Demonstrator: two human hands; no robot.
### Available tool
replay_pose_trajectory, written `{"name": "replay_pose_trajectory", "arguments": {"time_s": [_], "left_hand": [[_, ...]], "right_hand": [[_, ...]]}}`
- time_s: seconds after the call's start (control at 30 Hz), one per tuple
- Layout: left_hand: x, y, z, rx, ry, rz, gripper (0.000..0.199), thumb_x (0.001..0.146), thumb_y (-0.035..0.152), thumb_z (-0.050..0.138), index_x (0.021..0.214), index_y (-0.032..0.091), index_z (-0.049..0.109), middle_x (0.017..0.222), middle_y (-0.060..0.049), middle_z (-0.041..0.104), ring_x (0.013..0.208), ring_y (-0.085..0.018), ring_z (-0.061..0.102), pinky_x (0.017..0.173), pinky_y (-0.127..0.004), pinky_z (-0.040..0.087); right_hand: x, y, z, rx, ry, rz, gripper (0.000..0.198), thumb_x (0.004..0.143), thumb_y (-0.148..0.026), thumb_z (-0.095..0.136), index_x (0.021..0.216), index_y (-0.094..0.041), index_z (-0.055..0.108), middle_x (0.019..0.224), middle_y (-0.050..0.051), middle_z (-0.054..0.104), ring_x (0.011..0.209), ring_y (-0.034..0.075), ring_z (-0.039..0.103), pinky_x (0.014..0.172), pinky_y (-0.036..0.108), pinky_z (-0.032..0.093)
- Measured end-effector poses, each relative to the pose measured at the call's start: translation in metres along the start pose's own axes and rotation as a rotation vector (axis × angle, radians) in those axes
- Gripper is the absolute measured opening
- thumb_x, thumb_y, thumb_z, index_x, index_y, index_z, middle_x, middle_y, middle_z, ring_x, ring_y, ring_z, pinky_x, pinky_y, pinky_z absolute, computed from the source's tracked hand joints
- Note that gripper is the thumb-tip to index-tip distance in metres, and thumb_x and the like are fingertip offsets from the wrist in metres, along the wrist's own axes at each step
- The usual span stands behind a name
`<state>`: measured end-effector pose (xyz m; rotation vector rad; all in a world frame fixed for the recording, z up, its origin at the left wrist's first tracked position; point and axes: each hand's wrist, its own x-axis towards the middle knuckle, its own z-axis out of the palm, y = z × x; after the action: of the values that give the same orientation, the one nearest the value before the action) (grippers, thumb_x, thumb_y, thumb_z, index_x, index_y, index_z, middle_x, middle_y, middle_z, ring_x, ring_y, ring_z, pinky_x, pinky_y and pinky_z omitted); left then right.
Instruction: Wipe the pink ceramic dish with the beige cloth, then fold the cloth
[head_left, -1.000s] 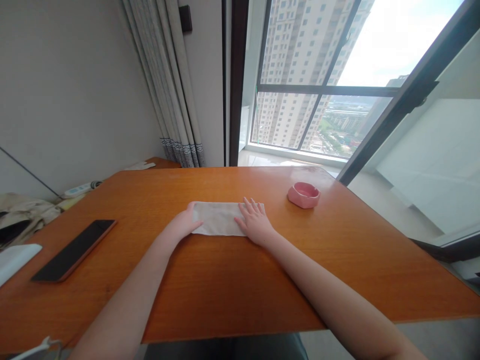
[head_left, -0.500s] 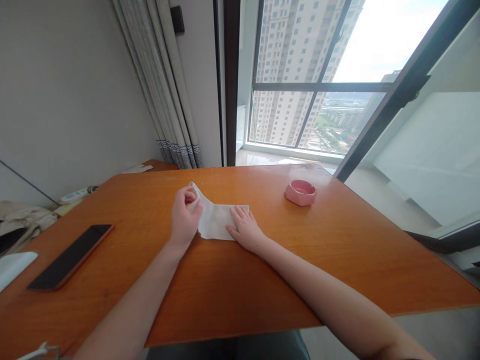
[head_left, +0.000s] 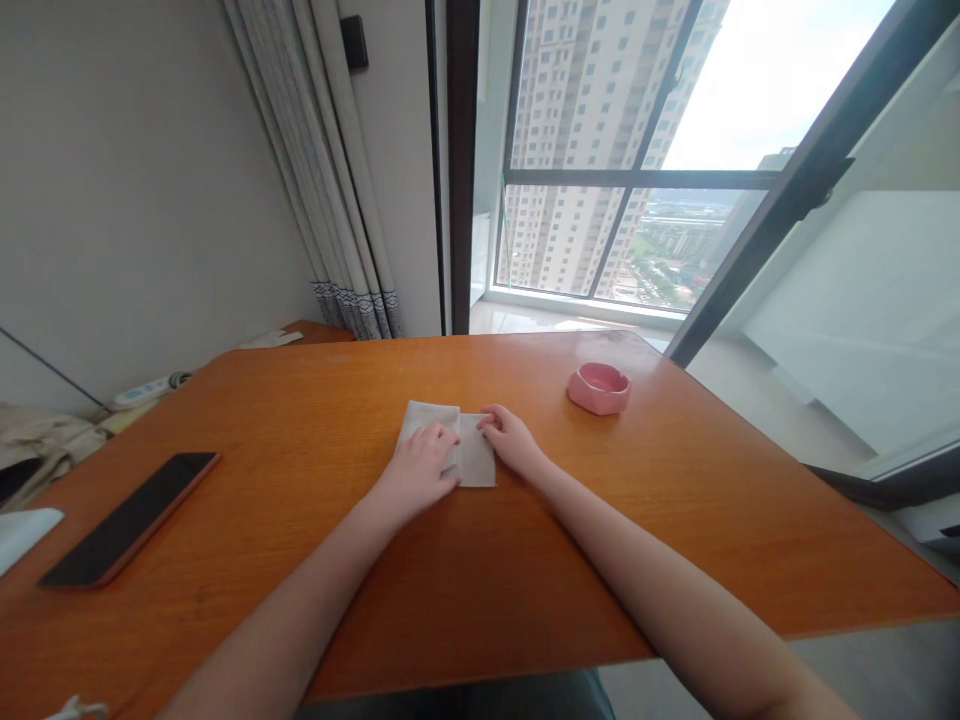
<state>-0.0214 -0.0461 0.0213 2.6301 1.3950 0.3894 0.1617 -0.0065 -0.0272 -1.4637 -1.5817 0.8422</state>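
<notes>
A white tissue lies on the wooden table, its left part folded over so that a doubled layer covers the middle. My left hand rests on the folded part, palm down with the fingers spread. At the tissue's right edge, near its far corner, my right hand has its fingers curled and pinched on the paper. Part of the fold is hidden under my left hand.
A pink ashtray stands to the right, beyond my right hand. On the left lies a dark phone. A power strip and some cloth sit past the table's left edge. A large window is ahead.
My left hand has brought the tissue's lifted left end over to the right and now lies flat on it. My right hand has shifted from lying flat to the right edge, its fingers curled.
</notes>
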Motion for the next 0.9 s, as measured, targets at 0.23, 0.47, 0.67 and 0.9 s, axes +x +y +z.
{"name": "replay_pose_trajectory", "arguments": {"time_s": [0.23, 0.47, 0.67, 0.9], "left_hand": [[0.0, -0.015, -0.005, 0.053, -0.112, 0.0, 0.008, 0.073, 0.015, 0.047, 0.071, 0.018, 0.054, 0.079, -0.005, 0.059, 0.074, -0.019, 0.055, 0.065, -0.029, 0.041], [0.007, 0.01, 0.005, -0.177, 0.181, 0.037, 0.011, 0.08, 0.017, 0.045, 0.085, 0.018, 0.055, 0.09, -0.006, 0.06, 0.083, -0.018, 0.055, 0.074, -0.028, 0.043], [0.009, 0.029, 0.026, -0.213, 0.08, 0.187, 0.016, 0.083, 0.028, 0.05, 0.089, 0.017, 0.061, 0.097, -0.008, 0.063, 0.094, -0.021, 0.057, 0.087, -0.032, 0.044], [0.011, -0.008, 0.016, -0.117, 0.085, -0.011, 0.044, 0.092, 0.038, 0.031, 0.126, 0.016, 0.05, 0.136, -0.012, 0.049, 0.128, -0.023, 0.041, 0.108, -0.043, 0.028]], "right_hand": [[0.0, 0.003, 0.002, 0.029, -0.007, -0.017, 0.022, 0.075, -0.015, 0.048, 0.095, -0.019, 0.057, 0.083, 0.0, 0.065, 0.076, 0.014, 0.06, 0.073, 0.027, 0.046], [0.005, 0.004, -0.002, 0.204, 0.034, 0.069, 0.021, 0.081, -0.029, 0.046, 0.097, -0.018, 0.054, 0.079, 0.0, 0.063, 0.073, 0.014, 0.06, 0.074, 0.028, 0.047], [0.008, 0.008, -0.006, 0.145, 0.139, 0.087, 0.033, 0.079, -0.026, 0.05, 0.11, -0.017, 0.052, 0.087, 0.002, 0.06, 0.074, 0.014, 0.059, 0.075, 0.03, 0.049], [-0.005, -0.001, -0.006, -0.273, 0.192, -0.274, 0.047, 0.077, -0.015, 0.049, 0.124, -0.014, 0.05, 0.133, 0.016, 0.044, 0.124, 0.025, 0.04, 0.106, 0.044, 0.031]]}}
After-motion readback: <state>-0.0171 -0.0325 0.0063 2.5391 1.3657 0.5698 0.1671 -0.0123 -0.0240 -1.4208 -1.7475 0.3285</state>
